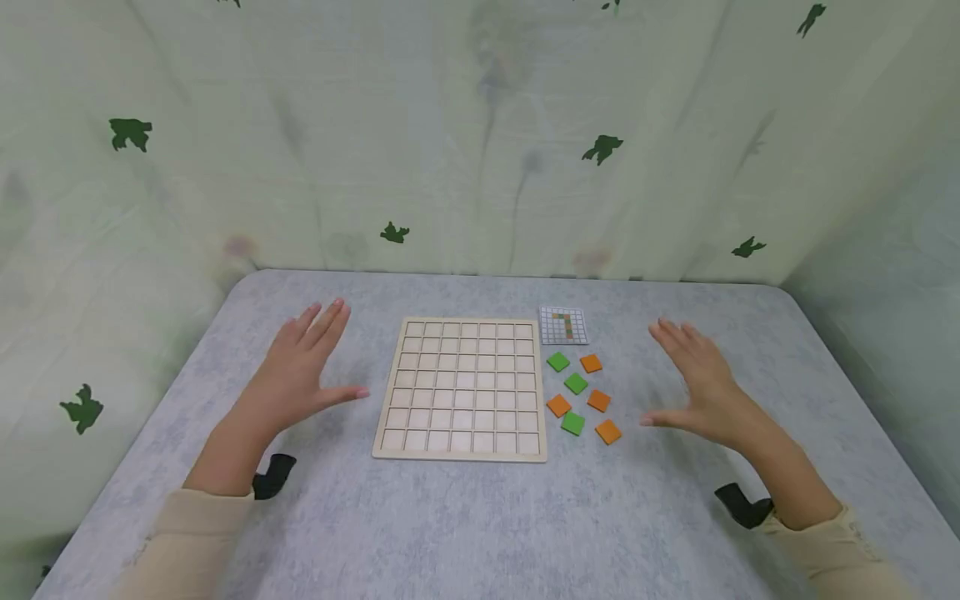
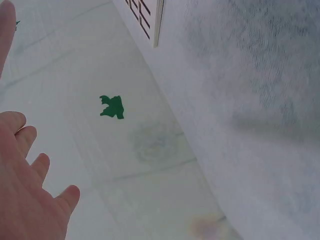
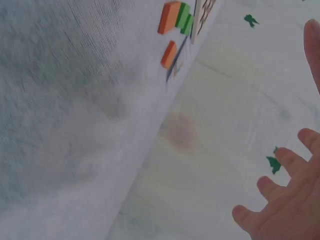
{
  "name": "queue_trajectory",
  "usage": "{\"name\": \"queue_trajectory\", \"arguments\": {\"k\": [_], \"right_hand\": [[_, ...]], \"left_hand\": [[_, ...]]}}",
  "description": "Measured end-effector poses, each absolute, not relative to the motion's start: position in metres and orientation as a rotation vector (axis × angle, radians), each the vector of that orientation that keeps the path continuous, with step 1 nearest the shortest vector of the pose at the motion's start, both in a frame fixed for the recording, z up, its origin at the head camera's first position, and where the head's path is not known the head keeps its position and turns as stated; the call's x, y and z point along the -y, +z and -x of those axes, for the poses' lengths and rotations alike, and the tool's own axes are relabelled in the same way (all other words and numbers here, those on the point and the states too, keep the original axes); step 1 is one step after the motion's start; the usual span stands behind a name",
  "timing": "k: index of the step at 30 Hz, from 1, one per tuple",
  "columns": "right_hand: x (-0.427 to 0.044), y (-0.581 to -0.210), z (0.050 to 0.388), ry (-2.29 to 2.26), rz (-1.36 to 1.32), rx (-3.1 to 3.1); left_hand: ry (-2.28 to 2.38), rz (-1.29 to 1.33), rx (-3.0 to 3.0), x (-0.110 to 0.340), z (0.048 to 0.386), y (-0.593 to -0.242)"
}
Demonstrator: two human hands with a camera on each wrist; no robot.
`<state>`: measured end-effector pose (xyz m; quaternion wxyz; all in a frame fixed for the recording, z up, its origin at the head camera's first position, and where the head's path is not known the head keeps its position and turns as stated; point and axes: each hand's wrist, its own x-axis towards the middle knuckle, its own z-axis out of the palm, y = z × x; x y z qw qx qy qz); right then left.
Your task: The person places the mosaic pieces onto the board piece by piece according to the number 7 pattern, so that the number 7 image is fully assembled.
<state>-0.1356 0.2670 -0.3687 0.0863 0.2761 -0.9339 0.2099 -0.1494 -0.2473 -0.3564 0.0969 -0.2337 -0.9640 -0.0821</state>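
A pale wooden grid board [image 1: 466,389] with square cells lies flat in the middle of the table in the head view, its cells bare. Beside its right edge are several loose square tiles, some green [image 1: 575,383] and some orange [image 1: 598,401]. Behind the tiles lies a small pattern card [image 1: 564,326] printed with a grid and a few coloured squares. To the left of the board hovers my left hand [image 1: 300,371], fingers straight and thumb spread, holding nothing. My right hand [image 1: 701,387] is held likewise to the right of the tiles, touching none of them.
The grey-blue table [image 1: 450,525] has rounded far corners. A pale curtain [image 1: 450,150] with dark green leaf-like or bird-like shapes hangs behind it and along both sides. Black straps [image 1: 742,505] show at both wrists.
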Motion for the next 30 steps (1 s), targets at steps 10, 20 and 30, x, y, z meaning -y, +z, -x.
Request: {"name": "queue_trajectory", "arguments": {"k": [10,20,30], "right_hand": [[-0.242,-0.408,0.128,1.213,-0.873,3.005],[-0.242,-0.429,0.130,1.178,-0.942,3.075],[-0.241,-0.428,0.130,1.077,-0.916,3.088]], "left_hand": [[-0.933,0.642,2.936,0.228,0.156,-0.396],[-1.380,0.458,3.050,0.221,0.159,-0.423],[-1.397,0.565,3.013,0.227,0.162,-0.437]]}}
